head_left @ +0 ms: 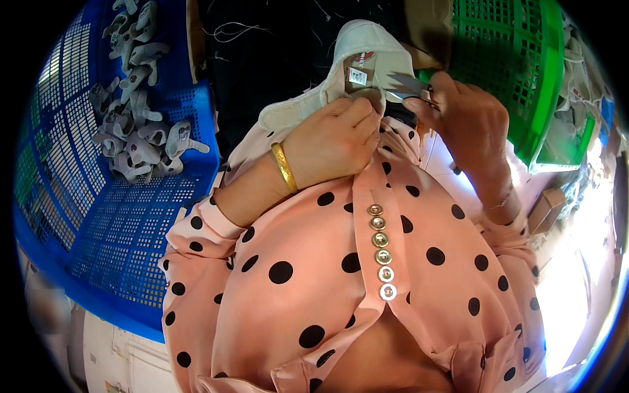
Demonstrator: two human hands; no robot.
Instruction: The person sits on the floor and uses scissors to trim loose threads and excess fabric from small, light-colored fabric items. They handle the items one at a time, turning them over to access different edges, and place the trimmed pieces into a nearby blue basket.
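Observation:
My left hand (335, 139) is closed on the near edge of a pale grey fabric shoe upper (375, 39). The upper's rounded part points away from me and its strap (288, 112) sticks out to the left. Inside it a small white label (357, 76) and a red-and-dark print show. In my right hand (470, 124) is a pair of small metal scissors (407, 85), its blades pointing left at the upper's right edge. The blades look parted. The fingertips of my left hand are partly hidden, so the exact spot they pinch cannot be seen.
To the left stands a blue plastic basket (131, 229) with a pile of small grey shoe uppers (141, 147). A green plastic basket (547, 124) is at the far right, with more pieces beside it. Loose white threads (239, 29) lie on dark cloth ahead. A cardboard box (547, 209) sits right.

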